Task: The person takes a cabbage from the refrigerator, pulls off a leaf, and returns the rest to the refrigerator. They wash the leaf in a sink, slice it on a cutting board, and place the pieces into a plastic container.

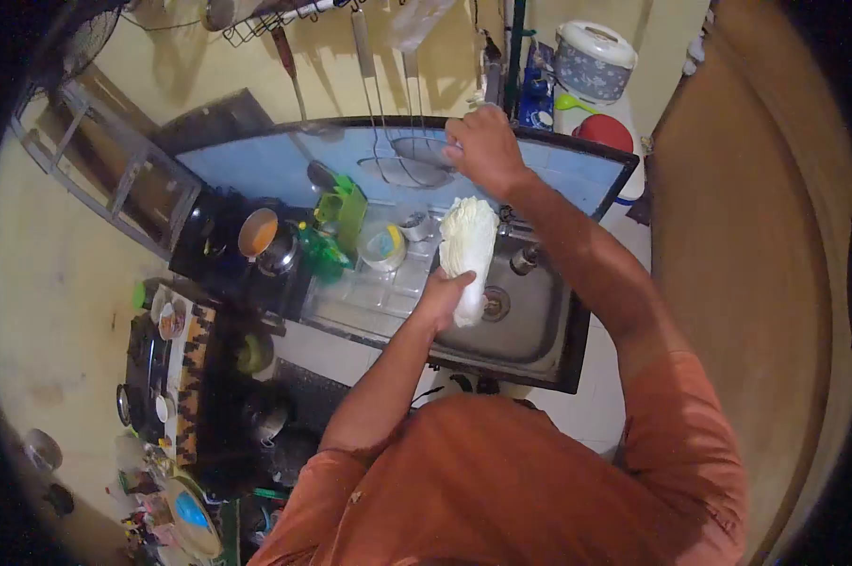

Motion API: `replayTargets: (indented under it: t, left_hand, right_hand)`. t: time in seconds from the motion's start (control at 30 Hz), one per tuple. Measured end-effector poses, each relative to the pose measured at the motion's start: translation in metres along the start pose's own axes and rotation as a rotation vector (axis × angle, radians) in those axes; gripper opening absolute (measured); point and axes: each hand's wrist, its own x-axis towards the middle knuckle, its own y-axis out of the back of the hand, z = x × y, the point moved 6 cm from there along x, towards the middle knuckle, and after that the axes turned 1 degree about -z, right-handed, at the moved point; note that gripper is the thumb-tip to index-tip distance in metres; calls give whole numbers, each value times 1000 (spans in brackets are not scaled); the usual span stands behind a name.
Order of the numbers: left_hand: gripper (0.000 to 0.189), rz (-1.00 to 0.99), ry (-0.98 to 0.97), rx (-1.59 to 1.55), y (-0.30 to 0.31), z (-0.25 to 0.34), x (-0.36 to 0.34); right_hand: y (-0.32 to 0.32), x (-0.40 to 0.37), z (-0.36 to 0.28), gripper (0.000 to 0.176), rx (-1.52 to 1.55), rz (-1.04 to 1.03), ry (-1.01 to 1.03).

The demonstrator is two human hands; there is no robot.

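A long pale napa cabbage (469,250) is held over the sink (529,335), its leafy end toward the back wall. My left hand (442,300) is closed round its lower part, thumb on top. Up by the back wall, my right hand (487,151) has its fingers curled. Whatever they grip, if anything, is hidden. Beside that hand hang round mesh strainers (402,173). A small metal cup (527,259) sits in the sink, near the drain (495,304).
Left of the sink, the drainboard (350,302) bears a white tub (381,247) and a green bottle (324,255). Farther left, an orange-filled pan (258,234) sits by the stove. A patterned rice cooker (594,64) and a red bowl (605,134) stand at the back right.
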Motion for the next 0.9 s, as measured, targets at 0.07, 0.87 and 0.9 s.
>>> replayTargets:
  t: [0.07, 0.87, 0.9]
  left_hand:
    - [36, -27, 2, -23, -3, 1, -2]
    - [71, 292, -547, 1652, -16, 28, 3]
    - [71, 298, -547, 1650, -19, 30, 1]
  right_hand:
    - [-3, 1, 0, 24, 30, 42, 18]
    - [-239, -184, 37, 34, 1816, -11, -1329]
    - [-233, -182, 35, 34, 1816, -16, -1325]
